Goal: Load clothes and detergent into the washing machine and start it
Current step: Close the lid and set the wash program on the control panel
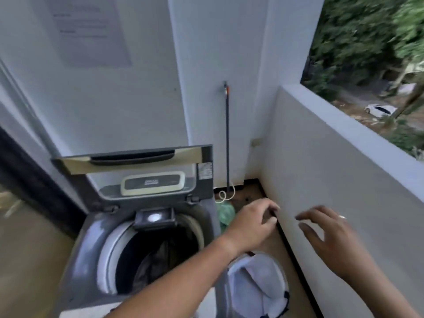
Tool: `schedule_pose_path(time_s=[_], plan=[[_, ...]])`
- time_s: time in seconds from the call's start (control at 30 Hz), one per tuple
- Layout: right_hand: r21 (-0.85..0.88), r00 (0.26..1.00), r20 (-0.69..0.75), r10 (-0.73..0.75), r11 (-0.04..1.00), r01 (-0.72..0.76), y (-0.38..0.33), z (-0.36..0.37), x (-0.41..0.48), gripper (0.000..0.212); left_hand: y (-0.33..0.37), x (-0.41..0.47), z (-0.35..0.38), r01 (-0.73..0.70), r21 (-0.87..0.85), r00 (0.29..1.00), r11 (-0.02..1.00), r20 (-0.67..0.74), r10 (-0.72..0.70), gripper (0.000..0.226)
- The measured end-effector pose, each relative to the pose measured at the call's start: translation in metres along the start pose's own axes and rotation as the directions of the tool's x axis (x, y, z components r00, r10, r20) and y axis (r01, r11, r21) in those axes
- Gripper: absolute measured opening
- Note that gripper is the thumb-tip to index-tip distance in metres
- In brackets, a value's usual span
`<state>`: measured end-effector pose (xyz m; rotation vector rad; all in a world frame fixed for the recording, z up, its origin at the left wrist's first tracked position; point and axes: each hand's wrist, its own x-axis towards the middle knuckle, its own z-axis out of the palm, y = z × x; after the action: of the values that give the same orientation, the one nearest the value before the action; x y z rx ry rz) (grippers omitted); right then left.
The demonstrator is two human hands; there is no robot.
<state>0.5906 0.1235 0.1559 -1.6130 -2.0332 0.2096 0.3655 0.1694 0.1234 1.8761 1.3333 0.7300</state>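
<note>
1. Fingers (267, 216) of the left hand (250, 226) are loosely curled and hold nothing; the right hand (325, 235) at centre right is spread wide and empty.
2. Both hands hover right of the washing machine (91, 249) at lower left, its lid (135, 161) raised upright.
3. Dark clothes (158, 262) lie inside the drum.
4. At bottom centre, under the left forearm, sits a white mesh laundry bag (257, 281).
5. Beside the machine's right side lies a green bag (226, 213), on the floor.
</note>
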Motion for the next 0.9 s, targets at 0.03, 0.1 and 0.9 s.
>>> schedule_pose_path(time_s=[0.03,0.1,0.9], plan=[[0.026,0.999,0.043,-0.006,1.000,0.005,-0.016,0.018,0.011,0.021,-0.013,-0.007,-0.018,0.022,0.003,0.999,1.000,-0.028,-0.022,0.029],[0.059,0.992,0.114,-0.045,0.997,0.038,-0.053,0.056,0.034,0.026,-0.040,-0.025,-0.059,0.054,0.013,0.995,0.998,-0.080,-0.053,0.031],[0.138,0.784,0.610,0.117,0.958,-0.250,-0.256,0.315,0.094,0.046,-0.315,-0.159,-0.200,0.584,-0.633,0.580,0.508,-0.112,-0.807,0.062]])
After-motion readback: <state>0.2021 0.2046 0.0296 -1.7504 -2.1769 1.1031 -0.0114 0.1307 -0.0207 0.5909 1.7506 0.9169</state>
